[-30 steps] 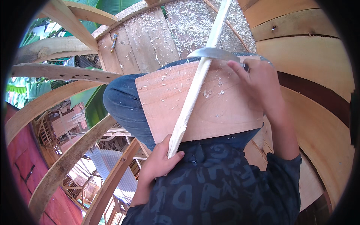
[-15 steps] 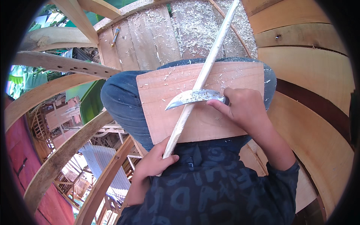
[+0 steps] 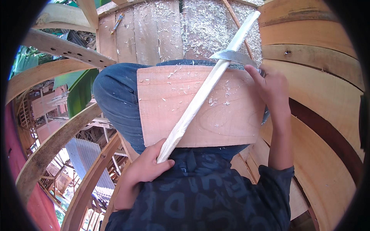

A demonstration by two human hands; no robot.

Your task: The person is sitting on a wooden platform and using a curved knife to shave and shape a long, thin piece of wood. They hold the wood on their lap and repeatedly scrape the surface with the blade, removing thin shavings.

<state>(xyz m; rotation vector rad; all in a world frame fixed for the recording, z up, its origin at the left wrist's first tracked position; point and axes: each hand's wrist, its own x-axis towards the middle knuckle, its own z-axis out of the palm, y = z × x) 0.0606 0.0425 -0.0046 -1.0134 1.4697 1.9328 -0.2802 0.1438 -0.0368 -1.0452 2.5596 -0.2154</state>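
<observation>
A long pale peeled stick (image 3: 200, 96) slants from my lap up to the far right. My left hand (image 3: 150, 161) is closed round its near end. In my right hand (image 3: 271, 82) is a curved knife (image 3: 234, 57), its handle mostly hidden by the fingers. The grey blade crosses the stick near its far end, its tip pointing left. Under the stick, a flat wooden board (image 3: 169, 127) rests across my thighs, with a few small shavings scattered on it.
Pale wood shavings (image 3: 200, 30) cover the plank floor ahead. A thin brown rod (image 3: 235, 17) and a small tube-like item (image 3: 117, 24) lie there. Curved planks (image 3: 320, 88) wall the right side; open wooden ribs (image 3: 58, 140) stand at the left, with a corrugated sheet (image 3: 86, 165) beyond.
My right hand has moved the knife up and away along the stick, from its middle toward the far end. My left hand keeps its grip, shifted slightly left and down.
</observation>
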